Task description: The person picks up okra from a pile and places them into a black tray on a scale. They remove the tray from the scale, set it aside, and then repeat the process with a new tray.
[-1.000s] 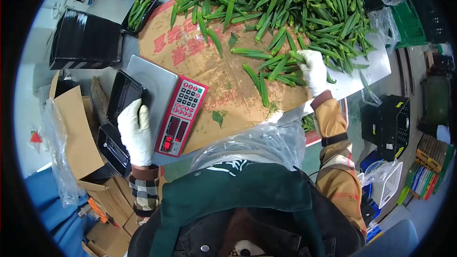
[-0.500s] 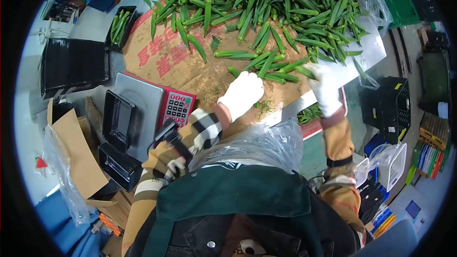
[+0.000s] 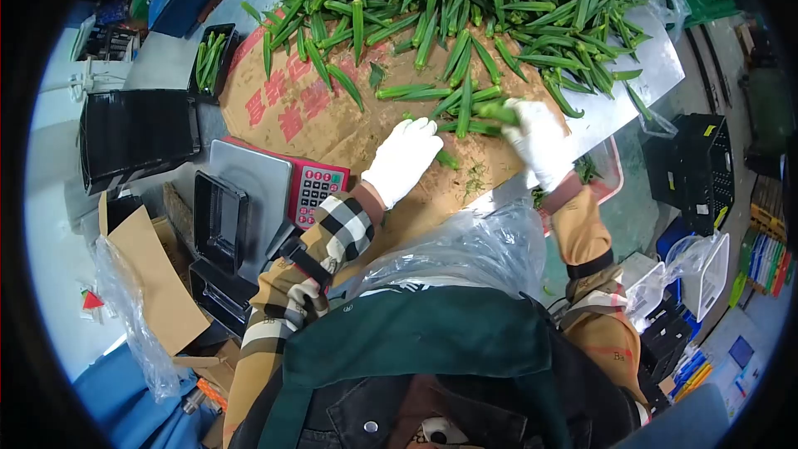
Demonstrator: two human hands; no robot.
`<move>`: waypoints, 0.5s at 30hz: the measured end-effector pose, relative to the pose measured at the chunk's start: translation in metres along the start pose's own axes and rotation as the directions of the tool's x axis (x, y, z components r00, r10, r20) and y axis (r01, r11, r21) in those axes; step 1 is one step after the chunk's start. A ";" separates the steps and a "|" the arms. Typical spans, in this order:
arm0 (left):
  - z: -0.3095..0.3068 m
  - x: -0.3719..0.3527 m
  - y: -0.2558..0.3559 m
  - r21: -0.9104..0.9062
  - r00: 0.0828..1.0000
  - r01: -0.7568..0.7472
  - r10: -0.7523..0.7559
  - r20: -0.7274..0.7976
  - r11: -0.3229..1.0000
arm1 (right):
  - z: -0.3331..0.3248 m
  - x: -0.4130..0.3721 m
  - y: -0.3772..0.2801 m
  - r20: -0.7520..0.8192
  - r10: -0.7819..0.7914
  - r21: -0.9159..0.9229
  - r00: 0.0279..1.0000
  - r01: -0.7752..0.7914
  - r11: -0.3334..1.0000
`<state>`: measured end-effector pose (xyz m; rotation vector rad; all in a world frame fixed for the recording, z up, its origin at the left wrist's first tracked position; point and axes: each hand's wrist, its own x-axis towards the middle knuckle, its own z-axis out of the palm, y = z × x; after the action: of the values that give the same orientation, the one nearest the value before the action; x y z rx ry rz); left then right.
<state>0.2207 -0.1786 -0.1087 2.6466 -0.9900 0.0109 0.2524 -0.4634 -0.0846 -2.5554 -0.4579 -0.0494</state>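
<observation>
My left hand [image 3: 405, 160], in a white glove, rests low over the cardboard with its fingers curled. Green okra [image 3: 447, 160] shows at the edge of those fingers, the rest covered by the glove. My right hand [image 3: 540, 145], also gloved in white, is closed on a green okra pod [image 3: 496, 112], blurred by motion. Between the hands several loose okra pods [image 3: 465, 108] lie on the printed cardboard sheet [image 3: 332, 129]. A large okra heap [image 3: 499, 0] covers the far side of the table.
Left of the cardboard stands a red scale [image 3: 320, 187] with a black tray [image 3: 220, 220] on its plate. Another black tray [image 3: 214, 58] holds okra. A tub [image 3: 611, 170] with green pieces sits below the right table edge, near black crates [image 3: 686, 170].
My right hand has moved left and slightly down with an okra pod. My left hand has shifted a little left and down. The whole view has shifted slightly.
</observation>
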 end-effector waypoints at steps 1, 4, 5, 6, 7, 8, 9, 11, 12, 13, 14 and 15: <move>-0.001 0.004 0.002 0.018 1.000 0.008 -0.009 0.010 1.000 | 0.017 -0.004 0.002 0.009 -0.079 -0.005 0.997 0.079 0.997; -0.008 0.012 0.010 0.067 0.994 0.039 -0.046 0.095 0.997 | 0.047 -0.010 -0.002 0.075 -0.112 -0.215 0.991 0.126 0.969; -0.011 0.014 0.014 0.086 0.986 0.060 -0.072 0.148 0.995 | 0.051 -0.009 -0.003 0.118 -0.066 -0.276 0.991 0.096 0.956; -0.014 0.015 0.015 0.106 0.975 0.079 -0.099 0.199 0.991 | 0.052 -0.008 -0.004 0.157 -0.017 -0.339 0.987 0.070 0.938; -0.014 0.013 0.016 0.110 0.976 0.066 -0.087 0.200 0.992 | 0.053 -0.008 -0.005 0.199 0.005 -0.345 0.980 0.065 0.936; -0.014 0.011 0.016 0.115 0.977 0.052 -0.074 0.199 0.992 | 0.054 -0.009 -0.004 0.239 0.027 -0.352 0.971 0.061 0.934; -0.014 0.010 0.015 0.121 0.979 0.037 -0.061 0.197 0.992 | 0.050 -0.008 -0.005 0.277 0.048 -0.361 0.960 0.058 0.931; -0.016 0.005 0.010 0.085 0.984 0.059 -0.072 0.165 0.995 | 0.033 -0.014 -0.005 0.305 0.020 -0.267 0.952 0.065 0.961; -0.016 0.002 0.007 0.067 0.985 0.072 -0.081 0.149 0.995 | 0.022 -0.015 -0.004 0.320 0.003 -0.218 0.947 0.070 0.974; -0.025 0.004 0.005 0.002 0.973 0.172 -0.170 0.155 0.985 | 0.016 -0.015 0.000 0.300 0.016 -0.182 0.954 0.041 0.982; -0.034 0.007 0.002 -0.062 0.952 0.269 -0.255 0.168 0.961 | 0.011 -0.015 0.005 0.280 0.031 -0.146 0.960 0.011 0.989; -0.040 0.010 -0.002 -0.124 0.923 0.361 -0.335 0.189 0.924 | 0.006 -0.016 0.007 0.259 0.050 -0.108 0.964 -0.022 0.994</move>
<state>0.2335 -0.1721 -0.0701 2.6682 -0.5228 -0.3572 0.2391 -0.4710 -0.0950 -2.6846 -0.5198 0.2888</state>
